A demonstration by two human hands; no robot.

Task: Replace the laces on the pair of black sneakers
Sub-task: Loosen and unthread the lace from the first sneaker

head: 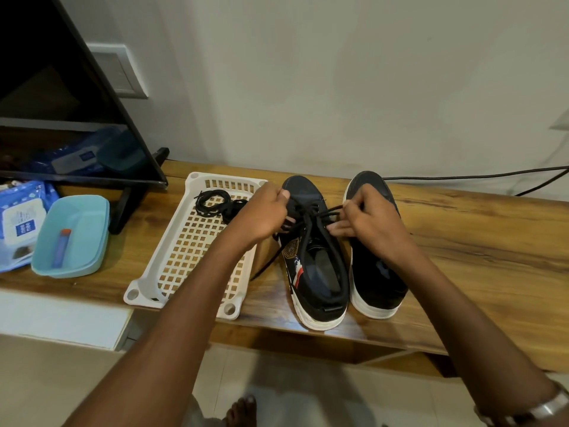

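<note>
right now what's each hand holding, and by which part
The right hand pinches a strand of the black lace above the left sneaker. The left hand grips that sneaker near its eyelets.

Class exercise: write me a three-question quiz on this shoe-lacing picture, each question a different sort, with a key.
1. True or false: both hands work on the left sneaker.
2. Where do the spare laces lie? A) white basket B) blue tub C) floor
3. Fill in: the right hand pinches a black ____.

Key: 1 true: the left hand steadies the shoe. 2 A. 3 lace.
</note>
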